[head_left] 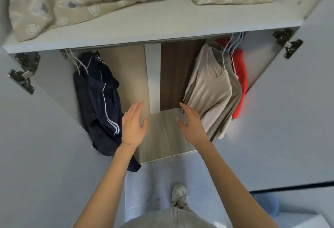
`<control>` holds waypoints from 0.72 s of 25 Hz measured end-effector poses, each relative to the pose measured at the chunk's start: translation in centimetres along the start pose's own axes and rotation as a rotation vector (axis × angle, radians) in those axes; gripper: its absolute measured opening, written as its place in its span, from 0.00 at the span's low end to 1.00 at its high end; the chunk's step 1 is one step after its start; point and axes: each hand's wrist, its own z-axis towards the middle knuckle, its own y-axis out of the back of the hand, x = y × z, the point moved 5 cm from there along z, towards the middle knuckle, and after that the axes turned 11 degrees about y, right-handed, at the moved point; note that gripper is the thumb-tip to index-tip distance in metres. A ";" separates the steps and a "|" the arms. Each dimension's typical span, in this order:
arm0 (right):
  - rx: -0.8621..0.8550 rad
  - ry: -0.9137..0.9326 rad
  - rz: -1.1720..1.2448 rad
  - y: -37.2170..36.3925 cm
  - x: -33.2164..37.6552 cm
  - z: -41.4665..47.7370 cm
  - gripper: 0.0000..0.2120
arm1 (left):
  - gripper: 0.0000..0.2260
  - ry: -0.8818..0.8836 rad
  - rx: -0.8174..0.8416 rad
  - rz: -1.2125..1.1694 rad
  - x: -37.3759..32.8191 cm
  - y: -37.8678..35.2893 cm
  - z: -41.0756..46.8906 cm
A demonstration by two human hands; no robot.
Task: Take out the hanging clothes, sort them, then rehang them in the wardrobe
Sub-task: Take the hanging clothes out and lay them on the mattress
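both hands reach into the open wardrobe and hold nothing. the left hand, fingers straight, is just beside the navy striped jacket; the right hand, fingers loosely spread, is at the edge of the beige top, though i cannot tell if it touches. the navy jacket hangs on white hangers at the left, the beige top, an olive top and a red garment at the right, with patterned bedding on the shelf above.

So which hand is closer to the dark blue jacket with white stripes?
Left. The left hand is right beside the dark blue jacket; the right hand is across the gap, by the beige top.
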 end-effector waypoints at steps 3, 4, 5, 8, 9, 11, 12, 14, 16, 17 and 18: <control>0.043 0.029 0.007 1.0 -2.5 2.9 0.26 | 0.23 0.057 -0.043 -0.006 -1.6 -1.5 2.1; 0.058 0.034 0.006 1.4 -3.4 3.8 0.26 | 0.23 0.075 -0.054 -0.009 -2.2 -2.0 2.6; 0.072 0.035 0.006 1.8 -4.4 4.6 0.26 | 0.23 0.088 -0.062 -0.011 -2.9 -2.5 3.1; 0.105 0.030 0.008 3.1 -7.4 7.0 0.26 | 0.23 0.112 -0.073 -0.012 -4.8 -4.1 4.7; 0.106 0.025 -0.001 3.6 -8.3 7.8 0.26 | 0.23 0.111 -0.074 -0.008 -5.5 -4.7 5.2; 0.092 -0.002 -0.030 4.6 -10.1 9.2 0.25 | 0.23 0.110 -0.074 -0.002 -6.7 -5.7 6.3; 0.073 -0.017 -0.057 5.2 -11.0 9.9 0.26 | 0.23 0.115 -0.070 -0.001 -7.1 -6.2 6.8; 0.032 -0.050 -0.127 6.5 -12.9 11.3 0.26 | 0.23 0.132 -0.056 0.003 -7.9 -7.1 8.0; 0.032 -0.117 -0.183 7.8 -14.7 12.5 0.27 | 0.23 0.144 -0.050 0.003 -8.2 -7.7 9.1; 0.043 -0.153 -0.228 8.4 -15.6 12.9 0.28 | 0.24 0.145 -0.045 0.001 -8.2 -7.9 9.5; 0.049 -0.172 -0.297 8.9 -16.4 13.3 0.29 | 0.23 0.143 -0.041 -0.001 -8.2 -8.3 10.0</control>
